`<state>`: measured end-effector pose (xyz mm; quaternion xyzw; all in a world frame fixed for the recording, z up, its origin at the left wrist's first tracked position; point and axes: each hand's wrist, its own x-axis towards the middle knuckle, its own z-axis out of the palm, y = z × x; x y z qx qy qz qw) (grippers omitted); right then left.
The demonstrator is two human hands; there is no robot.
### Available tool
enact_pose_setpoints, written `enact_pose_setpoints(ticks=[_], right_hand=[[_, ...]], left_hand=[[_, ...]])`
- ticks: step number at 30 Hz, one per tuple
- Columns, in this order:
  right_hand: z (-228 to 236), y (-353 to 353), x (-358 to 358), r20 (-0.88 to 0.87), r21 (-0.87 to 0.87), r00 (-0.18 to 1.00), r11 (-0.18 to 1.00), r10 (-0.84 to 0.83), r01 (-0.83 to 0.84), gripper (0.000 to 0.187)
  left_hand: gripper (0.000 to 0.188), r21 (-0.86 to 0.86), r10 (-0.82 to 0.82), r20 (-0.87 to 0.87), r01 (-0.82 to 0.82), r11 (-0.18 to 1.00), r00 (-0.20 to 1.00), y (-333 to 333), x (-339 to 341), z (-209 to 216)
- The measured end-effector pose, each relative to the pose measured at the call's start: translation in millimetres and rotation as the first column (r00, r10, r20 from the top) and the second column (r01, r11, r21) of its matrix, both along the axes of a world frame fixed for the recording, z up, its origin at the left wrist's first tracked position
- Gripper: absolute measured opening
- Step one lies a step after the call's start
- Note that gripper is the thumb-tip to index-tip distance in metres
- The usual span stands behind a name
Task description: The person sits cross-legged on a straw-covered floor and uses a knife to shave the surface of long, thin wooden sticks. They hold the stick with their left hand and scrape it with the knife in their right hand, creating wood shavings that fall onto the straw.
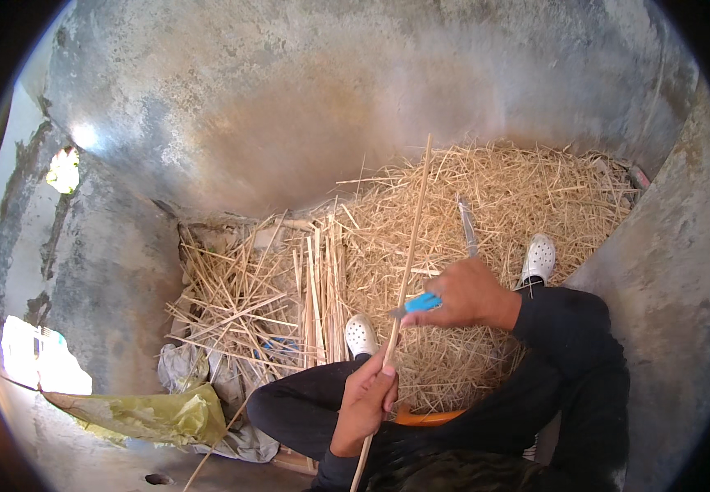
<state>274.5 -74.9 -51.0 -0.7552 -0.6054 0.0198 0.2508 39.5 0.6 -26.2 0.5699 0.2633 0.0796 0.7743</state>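
My left hand is closed around a long, pale wooden strip, which slants up and away from my lap. My right hand grips a small blue-handled tool, slightly blurred. Its dark metal end meets the strip a little above my left hand. Just beyond the right knuckles a narrow silver blade points away over the shavings; whether that hand also holds it, I cannot tell.
Curled shavings cover the floor around my white clogs. To the left lie loose strips and a straighter bundle. A yellowish plastic sheet is at lower left, and something orange shows beneath me. Concrete walls close around.
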Motion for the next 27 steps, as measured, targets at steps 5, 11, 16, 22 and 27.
enact_pose_setpoints(ticks=[5,11,16,22,27], right_hand=[[-12,12,42,-0.113,0.03,0.968,0.973,-0.225,0.23,0.07],[-14,1,-15,0.003,0.075,0.999,0.996,0.049,-0.049,0.07],[-13,4,-8,0.106,0.169,0.988,0.978,0.108,-0.125,0.069],[-3,5,86,-0.127,-0.138,0.884,0.891,-0.45,0.433,0.063],[-25,7,-12,-0.051,0.054,0.999,0.999,0.005,-0.002,0.068]], left_hand=[[0.045,0.316,0.02,-0.08,0.006,0.949,0.997,-10,-5,7],[0.045,0.458,0.021,-0.097,0.025,0.888,0.995,-12,-8,10],[0.044,0.538,-0.011,-0.076,0.05,0.842,0.997,-12,-1,13],[0.043,0.651,-0.071,-0.091,0.114,0.751,0.993,-26,-11,-5],[0.042,0.809,0.038,-0.207,0.149,0.568,0.978,-9,5,14]])
